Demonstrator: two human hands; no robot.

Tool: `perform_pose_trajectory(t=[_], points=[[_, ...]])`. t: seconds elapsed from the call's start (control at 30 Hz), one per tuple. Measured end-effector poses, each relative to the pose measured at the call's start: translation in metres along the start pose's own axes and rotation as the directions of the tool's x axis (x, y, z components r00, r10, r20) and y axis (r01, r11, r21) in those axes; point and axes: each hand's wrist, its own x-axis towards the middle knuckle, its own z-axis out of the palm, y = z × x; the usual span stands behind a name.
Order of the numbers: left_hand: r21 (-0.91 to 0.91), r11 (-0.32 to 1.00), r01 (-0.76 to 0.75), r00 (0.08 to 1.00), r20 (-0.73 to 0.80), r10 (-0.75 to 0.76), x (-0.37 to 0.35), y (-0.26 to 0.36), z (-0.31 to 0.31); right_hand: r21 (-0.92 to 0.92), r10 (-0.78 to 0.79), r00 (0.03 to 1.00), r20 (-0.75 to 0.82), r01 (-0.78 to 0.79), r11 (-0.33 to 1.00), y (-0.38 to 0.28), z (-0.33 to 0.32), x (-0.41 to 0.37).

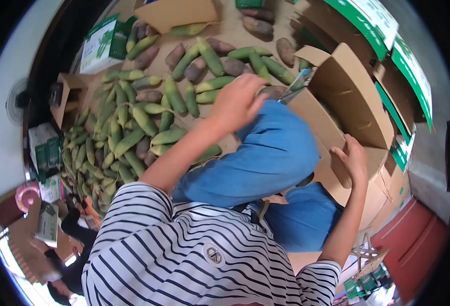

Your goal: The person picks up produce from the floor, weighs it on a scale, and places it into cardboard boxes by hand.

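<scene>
My left hand (239, 101) is above my left knee, its fingers bent and its thumb apart from them. Just beyond its fingertips lies a dark purplish radish (273, 92), partly behind the knee. A blue and white strip (297, 83), perhaps plastic wrapping, stands beside it at the box's corner. My right hand (351, 157) grips the near edge of an open cardboard box (311, 109), thumb over the rim. The box's inside is mostly hidden by its walls and flap. Long green radishes (174, 97) lie around the left hand's side.
A large heap of green radishes (107, 137) covers the floor at left, some purplish. Green and white cartons (98, 47) stand at upper left, with more flaps (411, 76) at right. Another person in dark clothes (77, 227) is at lower left.
</scene>
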Motion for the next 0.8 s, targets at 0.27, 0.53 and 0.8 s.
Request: perform_pose_trajectory(t=[0.27,0.53,0.8], points=[[0.584,0.670,0.458,0.528,0.428,-0.734,-0.226,-0.183,0.042,0.193,0.002,0.997,0.083,-0.018,0.981,0.013,0.011,0.014],[0.389,0.323,0.863,0.467,-0.370,-0.803,-0.299,-0.282,-0.044,0.244,0.038,0.993,0.115,-0.066,0.967,0.016,0.017,0.017],[0.185,0.305,0.934,0.347,-0.280,-0.895,-0.303,-0.426,-0.102,0.299,0.054,0.988,0.145,-0.096,0.949,0.022,0.024,0.019]])
